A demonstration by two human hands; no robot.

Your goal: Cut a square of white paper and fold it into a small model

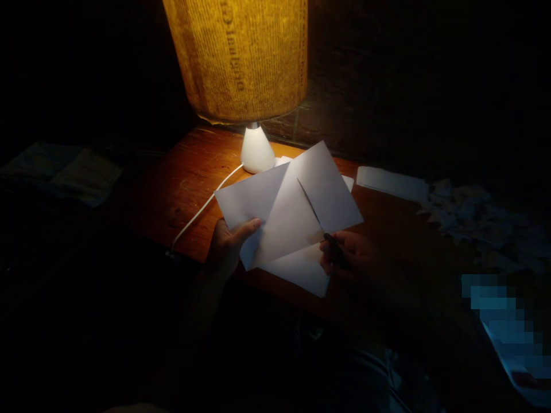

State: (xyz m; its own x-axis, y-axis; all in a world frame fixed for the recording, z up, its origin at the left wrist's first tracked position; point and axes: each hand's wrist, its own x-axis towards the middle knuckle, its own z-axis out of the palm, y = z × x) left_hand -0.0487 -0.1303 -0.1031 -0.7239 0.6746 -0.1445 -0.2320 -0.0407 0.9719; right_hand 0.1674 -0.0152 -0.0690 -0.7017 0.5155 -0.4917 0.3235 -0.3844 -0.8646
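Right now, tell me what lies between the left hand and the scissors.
Only the paper spans from the left hand to the scissors, seen in the head view.

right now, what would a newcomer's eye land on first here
The glowing yellow lamp shade at top centre stands out first, the brightest thing in the dark, above its white base on the wooden table. Just below, the left hand holds a white paper by its lower left edge while the right hand has scissors cut into it from the lower right. Pale paper scraps lie dim at the far right.
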